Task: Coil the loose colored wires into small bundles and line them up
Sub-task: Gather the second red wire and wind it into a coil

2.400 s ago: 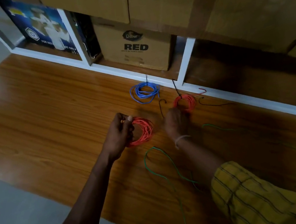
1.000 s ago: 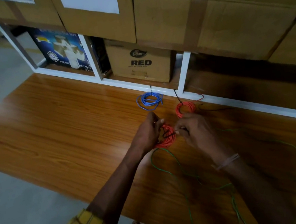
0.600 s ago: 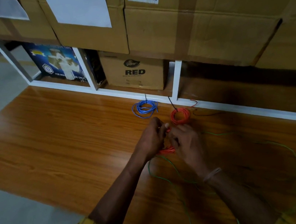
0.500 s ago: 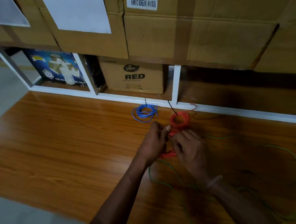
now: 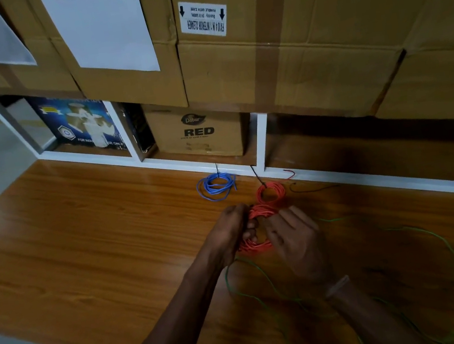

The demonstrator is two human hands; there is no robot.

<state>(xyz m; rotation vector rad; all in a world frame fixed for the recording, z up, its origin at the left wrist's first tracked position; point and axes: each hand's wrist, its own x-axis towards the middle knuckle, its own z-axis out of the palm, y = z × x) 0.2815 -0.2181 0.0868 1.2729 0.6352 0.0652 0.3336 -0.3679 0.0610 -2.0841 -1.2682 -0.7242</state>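
Beside the red bundle (image 5: 271, 191), both hands' fingers (image 5: 251, 229) still grip the orange coil (image 5: 257, 246).

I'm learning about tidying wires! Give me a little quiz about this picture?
1. True or false: the blue coil lies on the wooden board with no hand touching it.
2. What colour is the loose wire not yet coiled? A) green B) yellow C) white
3. Fill in: the left hand and right hand both hold the ____ coil.

Key: 1 true; 2 A; 3 orange.
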